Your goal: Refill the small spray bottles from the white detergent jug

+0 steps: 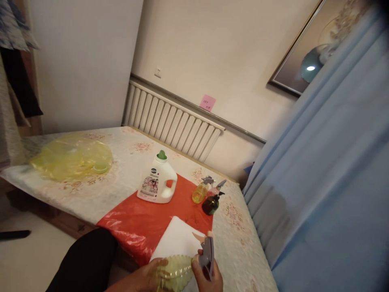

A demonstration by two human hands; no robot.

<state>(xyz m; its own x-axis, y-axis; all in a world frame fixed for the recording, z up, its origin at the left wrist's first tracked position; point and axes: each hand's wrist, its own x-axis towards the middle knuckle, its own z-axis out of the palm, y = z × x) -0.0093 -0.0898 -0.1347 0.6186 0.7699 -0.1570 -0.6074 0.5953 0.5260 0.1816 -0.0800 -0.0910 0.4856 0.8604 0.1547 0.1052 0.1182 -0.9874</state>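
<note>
1. My left hand (146,275) comes in from the lower edge, palm curled around the body of a ribbed, clear plastic spray bottle holding pale yellow-green liquid (174,271); the fingers wrap its near side and the thumb lies along the top.
2. My right hand (209,278) is closed around the bottle's neck, just under the grey plastic trigger head (208,251), with the fingers folded tight and the wrist low at the frame edge.
3. The two hands sit close together on the same bottle, which lies tilted, nearly on its side, above a white folded cloth (178,239) at the near edge of the bed.
4. The cloth lies partly on a red plastic sheet (142,223) spread over the floral bedspread (121,162).
5. Farther along the red sheet stands a white plastic detergent jug with a green cap (157,180), upright.
6. Near its right are three small spray bottles (209,194), one yellow, one pinkish, one dark green; they look to be touching, though I cannot be sure.
7. A crumpled yellow plastic bag (71,158) lies well apart at the far left of the bed.
</note>
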